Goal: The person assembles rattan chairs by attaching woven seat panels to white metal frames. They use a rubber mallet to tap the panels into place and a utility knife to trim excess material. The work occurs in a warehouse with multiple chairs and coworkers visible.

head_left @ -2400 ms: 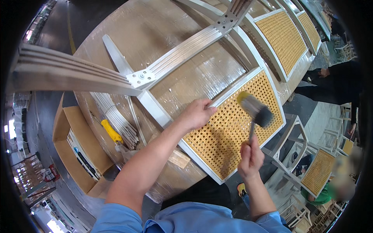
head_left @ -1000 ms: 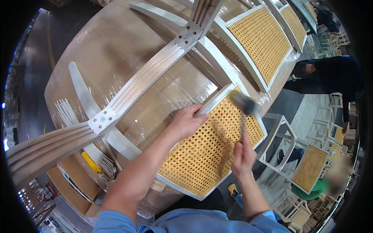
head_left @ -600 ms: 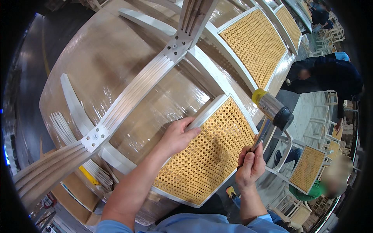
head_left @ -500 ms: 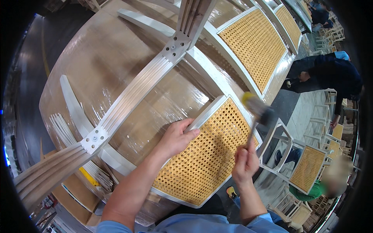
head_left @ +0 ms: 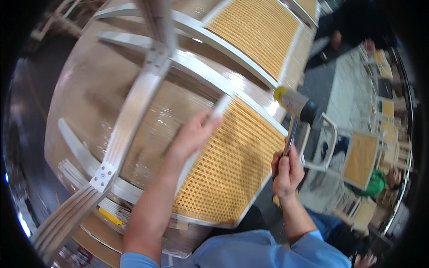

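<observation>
My left hand [head_left: 193, 137] grips the upper left edge of a woven cane panel [head_left: 232, 165] in a white frame, thumb on top. The panel joins the pale curved legs of a wooden chair frame [head_left: 203, 71] lying on the table. In my right hand [head_left: 288, 172], closed round its handle, is a mallet [head_left: 296, 103] with one yellow end and one black end. The mallet head is raised beyond the panel's right corner, apart from it. A grooved rail [head_left: 127, 120] with drilled, screwed joints slants across the chair frame, left of my left hand.
The table [head_left: 89, 85] is covered with brown board and clear film. A second cane panel [head_left: 254, 33] lies farther off. White rods [head_left: 71, 172] are bundled at left. A dark-clothed person [head_left: 357, 27] stands at upper right; another in green [head_left: 374, 183] is among chairs.
My view has shifted, so the panel and table appear farther left and higher. The mallet has moved right, away from the panel. My left hand keeps its hold on the panel edge.
</observation>
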A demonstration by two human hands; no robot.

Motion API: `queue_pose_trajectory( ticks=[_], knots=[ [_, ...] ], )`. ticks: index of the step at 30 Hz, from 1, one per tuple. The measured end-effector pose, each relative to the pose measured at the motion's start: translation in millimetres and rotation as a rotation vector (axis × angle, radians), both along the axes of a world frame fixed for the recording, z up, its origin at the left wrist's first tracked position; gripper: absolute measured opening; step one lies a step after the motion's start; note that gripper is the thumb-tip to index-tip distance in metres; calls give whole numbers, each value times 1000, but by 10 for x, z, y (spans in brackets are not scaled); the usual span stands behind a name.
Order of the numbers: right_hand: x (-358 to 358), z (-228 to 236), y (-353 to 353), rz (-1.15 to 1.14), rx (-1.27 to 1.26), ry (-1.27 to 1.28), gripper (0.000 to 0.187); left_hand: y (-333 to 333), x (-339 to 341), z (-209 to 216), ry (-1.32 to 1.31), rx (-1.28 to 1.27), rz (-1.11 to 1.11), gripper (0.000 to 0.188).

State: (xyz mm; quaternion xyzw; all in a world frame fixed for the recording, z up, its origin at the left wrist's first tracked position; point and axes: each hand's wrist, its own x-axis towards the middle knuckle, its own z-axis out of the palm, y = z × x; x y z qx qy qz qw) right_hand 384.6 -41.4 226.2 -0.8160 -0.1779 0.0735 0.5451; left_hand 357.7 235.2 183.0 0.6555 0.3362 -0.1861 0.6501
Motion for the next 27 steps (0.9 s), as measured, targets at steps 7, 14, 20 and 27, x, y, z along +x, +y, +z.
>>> queue_pose_trajectory(
  ticks=[7, 14, 20, 27],
  knots=[
    [4, 447, -1045, -271, 14, -159, 47, -187, 269, -201, -116, 131, 68, 48],
    [-922, 424, -1615, -387, 158, -2, 45, -235, -277, -62, -406, 833, -33, 39],
    [-2199, 109, -2010, -415, 170, 276, 47, -1244, -1813, 328, -771, 907, -191, 31],
    [-3465, -238, -2427, -352, 47, 447, 47, -2323, -3291, 138, -560, 864, -920, 45]
  ],
)
